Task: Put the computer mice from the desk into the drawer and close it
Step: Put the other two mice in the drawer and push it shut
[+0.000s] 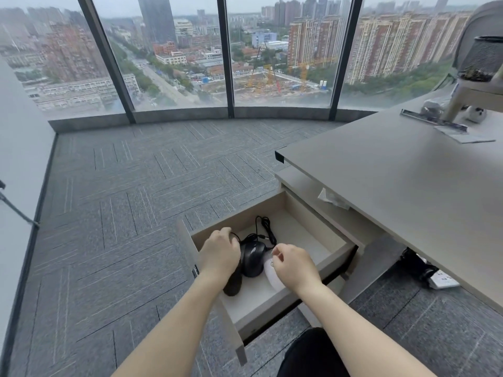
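The drawer [339, 255] stands pulled out below the desk [394, 186]. Three mice lie side by side inside it. A black wired mouse [253, 258] sits in the middle, its black cable [265, 227] coiled toward the back. My left hand [220, 254] curls over the front of a dark mouse [233, 284] at the drawer's left. My right hand [292, 263] is over a white mouse [272, 277] at the right, thumb and forefinger pinched together above its front. Both hands hide much of their mice.
The drawer's front panel [236, 336] juts over the grey carpet toward me. A crumpled tissue [333, 198] lies on the cabinet top. Papers [462, 134] and a mesh pen holder [484, 58] are at the desk's far right. A power strip [442, 280] lies under the desk.
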### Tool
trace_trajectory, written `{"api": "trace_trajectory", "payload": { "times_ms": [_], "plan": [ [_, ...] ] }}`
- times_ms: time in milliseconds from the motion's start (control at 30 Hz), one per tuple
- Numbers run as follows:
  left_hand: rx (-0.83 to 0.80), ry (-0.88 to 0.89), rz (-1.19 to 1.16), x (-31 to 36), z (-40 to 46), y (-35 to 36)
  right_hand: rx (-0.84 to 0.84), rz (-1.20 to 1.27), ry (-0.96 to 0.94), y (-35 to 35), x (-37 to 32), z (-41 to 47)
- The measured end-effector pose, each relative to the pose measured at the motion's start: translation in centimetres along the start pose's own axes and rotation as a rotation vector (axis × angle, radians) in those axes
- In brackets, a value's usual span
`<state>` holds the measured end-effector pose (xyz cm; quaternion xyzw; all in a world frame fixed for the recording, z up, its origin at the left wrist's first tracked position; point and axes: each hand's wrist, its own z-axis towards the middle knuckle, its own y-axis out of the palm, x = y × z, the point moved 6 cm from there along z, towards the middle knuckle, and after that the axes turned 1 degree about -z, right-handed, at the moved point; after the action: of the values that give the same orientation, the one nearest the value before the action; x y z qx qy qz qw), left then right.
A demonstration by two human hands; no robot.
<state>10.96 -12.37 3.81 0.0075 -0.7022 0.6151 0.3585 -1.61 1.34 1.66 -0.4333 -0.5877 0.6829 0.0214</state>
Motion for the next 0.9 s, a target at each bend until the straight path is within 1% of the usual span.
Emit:
{"api": "trace_trajectory", "payload": {
  "times_ms": [67,100,167,233,333,433,467,533,667,900],
  "plan": [
    [0.153,-0.001,-0.221,-1.6,-1.0,-2.0,0.021,0.068,-0.086,-0.1,-1.2,-2.4],
    [0.203,-0.021,-0.298,-2.7,-1.6,-2.7,0.019,0.099,-0.114,0.1,-1.7,-3.8],
    [0.230,-0.130,-0.418,-5.2,-2.8,-3.2,-0.008,0.166,-0.145,1.1,-2.5,-6.4],
    [0.193,-0.273,-0.499,-7.7,-4.2,-2.7,-0.056,0.196,-0.169,2.5,-3.0,-8.6],
    [0.065,-0.445,-0.634,-10.4,-6.0,-0.4,-0.126,0.216,-0.176,4.6,-3.4,-11.1],
    [-0.069,-0.552,-0.984,-10.7,-7.8,1.8,-0.146,0.223,-0.172,5.7,-3.9,-12.8],
    [-0.092,-0.572,-1.089,-10.2,-8.1,2.2,-0.136,0.214,-0.171,5.8,-3.8,-12.8],
    [-0.103,-0.599,-1.224,-9.7,-8.8,2.5,-0.101,0.166,-0.187,6.0,-4.0,-13.1],
    [-0.135,-0.604,-1.338,-9.2,-9.5,3.0,-0.017,0.156,-0.181,6.3,-3.9,-13.5],
    [-0.220,-0.584,-1.375,-6.3,-7.7,5.2,0.111,0.164,-0.073,4.5,-0.7,-12.2]
  ]
}}
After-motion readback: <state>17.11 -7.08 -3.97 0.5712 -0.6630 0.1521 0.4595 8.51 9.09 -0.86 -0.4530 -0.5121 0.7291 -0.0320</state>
